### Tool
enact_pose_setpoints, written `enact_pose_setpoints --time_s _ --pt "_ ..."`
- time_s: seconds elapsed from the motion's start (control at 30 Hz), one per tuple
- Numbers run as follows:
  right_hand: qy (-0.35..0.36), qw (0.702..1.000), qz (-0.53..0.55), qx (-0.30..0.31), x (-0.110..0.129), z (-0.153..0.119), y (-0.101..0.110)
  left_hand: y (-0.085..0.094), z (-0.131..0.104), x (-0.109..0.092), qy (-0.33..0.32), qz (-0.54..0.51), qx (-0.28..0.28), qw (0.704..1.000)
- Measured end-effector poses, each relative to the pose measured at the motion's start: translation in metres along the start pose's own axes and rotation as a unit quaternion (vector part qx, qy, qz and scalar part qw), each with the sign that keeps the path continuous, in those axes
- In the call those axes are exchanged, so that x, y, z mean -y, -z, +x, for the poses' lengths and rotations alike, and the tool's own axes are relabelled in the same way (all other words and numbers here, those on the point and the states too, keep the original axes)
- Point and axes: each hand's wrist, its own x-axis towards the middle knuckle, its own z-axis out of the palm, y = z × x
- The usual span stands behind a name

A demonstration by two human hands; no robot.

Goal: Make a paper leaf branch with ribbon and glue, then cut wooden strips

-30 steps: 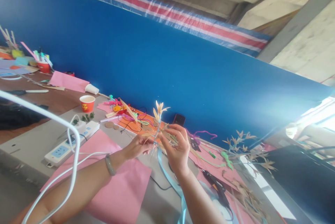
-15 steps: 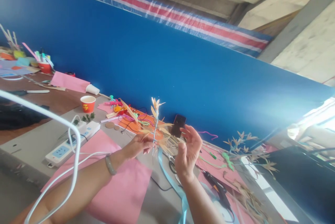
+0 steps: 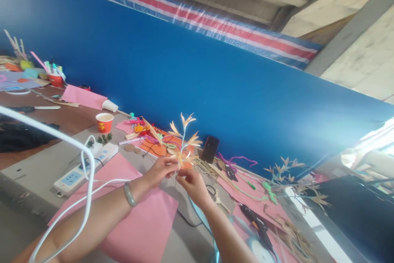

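Upright in front of me stands a craft branch [image 3: 184, 142] with a pale blue stem and straw-coloured, pointed leaves. My left hand [image 3: 163, 171] pinches it low on the stem, from the left. My right hand [image 3: 194, 185] has its fingertips closed at the stem's lower end, just below the left fingers. The fingers partly hide the stem's base. Beneath the right wrist, a light blue ribbon [image 3: 199, 211] runs down over the table. Pink paper [image 3: 138, 213] lies under the left forearm.
A white power strip [image 3: 86, 168] and a red paper cup [image 3: 104, 123] stand on the left. A white cable [image 3: 90, 189] loops across the near left. To the right lie a hot glue gun [image 3: 255, 220] and another leafy branch [image 3: 283, 170]. A phone [image 3: 210, 149] leans on the blue partition [image 3: 215, 70].
My right hand has moved left and down from beside the branch, its spread fingers closing at the stem. The branch has turned, showing more leaf clusters.
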Motion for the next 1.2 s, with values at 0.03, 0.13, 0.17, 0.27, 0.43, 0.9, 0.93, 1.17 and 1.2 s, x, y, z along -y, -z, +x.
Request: enact_pose_setpoints --time_s 0.03,0.13,0.17,0.27,0.43,0.9,0.93,1.17,1.2 --pt "-0.006 0.999 0.029 0.013 0.0 0.001 -0.004 0.0 0.0 -0.002 0.002 0.002 0.002 1.0" --pt "-0.034 0.995 0.088 0.034 -0.004 0.002 -0.014 -0.001 -0.001 -0.005 0.005 0.013 0.01 1.0" --pt "-0.046 0.994 0.095 0.028 -0.006 0.003 -0.016 0.0 -0.001 -0.005 0.008 0.018 0.008 1.0" --pt "-0.062 0.993 0.1 -0.003 -0.013 0.006 -0.017 0.002 0.002 0.001 0.027 0.024 -0.006 0.999" --pt "-0.034 0.997 0.035 -0.063 -0.022 0.011 -0.001 0.013 0.015 0.017 0.045 0.005 -0.129 0.991" --pt "0.102 0.98 -0.147 -0.085 -0.042 0.011 -0.005 0.014 -0.005 -0.021 -0.359 0.306 -0.243 0.848" --pt "0.105 0.979 -0.155 -0.082 -0.045 0.011 -0.006 0.014 -0.005 -0.02 -0.349 0.298 -0.236 0.857" --pt "0.123 0.963 -0.224 -0.083 -0.049 0.014 -0.006 0.016 -0.002 -0.022 -0.249 0.103 -0.135 0.953" --pt "0.127 0.959 -0.238 -0.084 -0.048 0.014 -0.005 0.016 -0.001 -0.025 -0.234 0.09 -0.13 0.959"
